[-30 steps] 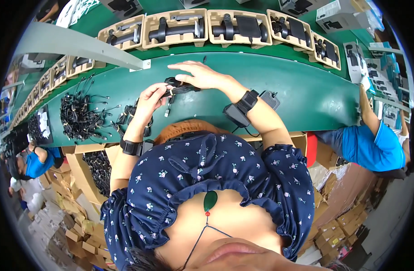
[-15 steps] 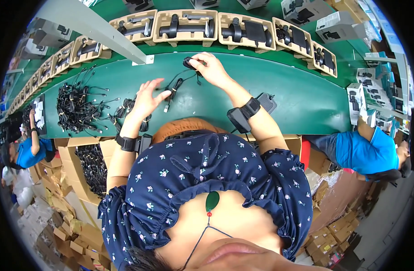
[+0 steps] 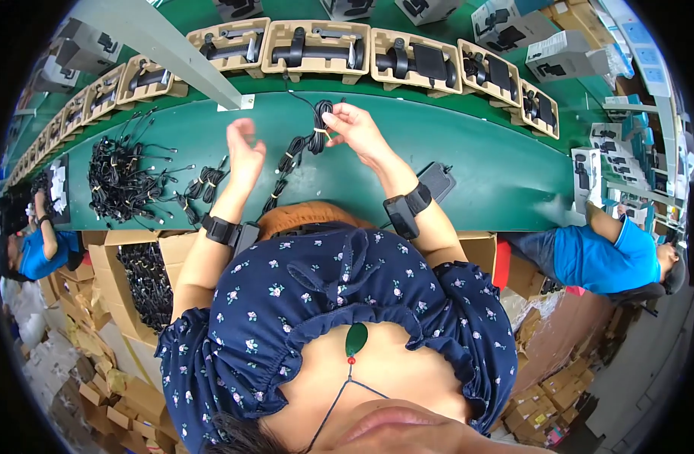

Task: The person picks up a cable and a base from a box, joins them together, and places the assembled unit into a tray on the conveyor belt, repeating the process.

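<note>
A coiled black cable bundle (image 3: 319,125), bound with a tan tie, is pinched between the thumb and fingers of my right hand (image 3: 354,132). One thin cable end runs up from it toward the trays. Just left of it, my left hand (image 3: 246,151) is raised over the table with its fingers apart, slightly blurred, holding nothing. Between my hands and my body lie more tied cable bundles (image 3: 289,157). Another tied cable bundle (image 3: 208,178) rests left of my left forearm. Farther left is a large tangled cable pile (image 3: 120,178).
Beige molded trays (image 3: 317,57) holding black parts line the table's far side. A grey post (image 3: 165,57) slants over the far left. A dark flat device (image 3: 438,181) lies by my right wrist. Below the edge stands a carton of cables (image 3: 146,284). People in blue work at both sides.
My right hand has come slightly nearer, and the tied coil in it now shows fully. My left hand has moved a little left, away from the bundles.
</note>
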Demonstrator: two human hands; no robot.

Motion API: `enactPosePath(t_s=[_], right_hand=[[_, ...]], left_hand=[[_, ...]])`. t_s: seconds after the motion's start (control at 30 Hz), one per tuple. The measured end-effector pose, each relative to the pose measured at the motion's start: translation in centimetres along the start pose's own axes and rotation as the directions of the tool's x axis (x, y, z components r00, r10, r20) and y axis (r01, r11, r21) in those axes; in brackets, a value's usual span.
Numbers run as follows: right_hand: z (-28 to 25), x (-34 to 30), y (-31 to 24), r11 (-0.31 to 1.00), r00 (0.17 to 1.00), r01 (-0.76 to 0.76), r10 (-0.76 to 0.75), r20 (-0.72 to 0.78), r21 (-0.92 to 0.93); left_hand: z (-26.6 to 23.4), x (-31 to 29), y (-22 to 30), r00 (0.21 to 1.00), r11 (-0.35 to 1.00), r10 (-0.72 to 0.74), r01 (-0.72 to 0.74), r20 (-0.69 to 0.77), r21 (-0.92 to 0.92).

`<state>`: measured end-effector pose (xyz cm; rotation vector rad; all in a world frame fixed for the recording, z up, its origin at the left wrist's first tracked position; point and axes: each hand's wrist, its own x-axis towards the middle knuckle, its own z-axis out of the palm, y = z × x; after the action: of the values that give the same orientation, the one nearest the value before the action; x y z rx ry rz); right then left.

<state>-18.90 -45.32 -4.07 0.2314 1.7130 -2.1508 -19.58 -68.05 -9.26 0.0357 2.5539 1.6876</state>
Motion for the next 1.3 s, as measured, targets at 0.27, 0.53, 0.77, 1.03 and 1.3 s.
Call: enactPosePath(t_s=[0.27,0.53,0.77,1.03,1.3], right_hand=[[1.1,-1.4,-0.8,0.998,0.973,-0.021,0.034,0.229,-0.059],[-0.4,-1.2,2.5,0.995,0.985,0.091,-0.096,-0.141,-0.038],[1.2,-2.8,1.0,-0.078,0.613,0.593,-0.602,0.512,-0.802],[-1.1,-4.5,3.0,0.129,0.844,0.515,-0.250,0.475,-0.848],[-11.8,1.8,-6.0,0.044,0.569,-0.109,-0.816,-0.099,-0.993]], left_hand=[[1.8,0.5,2.9,0.874,0.835,0.337,-0.449,0.350,0.318],[3.1,-0.6,5.6,0.616,0.615,-0.110,0.659,0.780,-0.433],[3.3,-0.8,3.4,0.448,0.837,-0.163,0.535,0.879,-0.118],[3.9,-1.8,1.9,0.670,0.873,-0.194,0.451,0.717,-0.186],[0.4,-3.6,-3.1,0.818,0.685,-0.142,-0.326,0.558,0.652]])
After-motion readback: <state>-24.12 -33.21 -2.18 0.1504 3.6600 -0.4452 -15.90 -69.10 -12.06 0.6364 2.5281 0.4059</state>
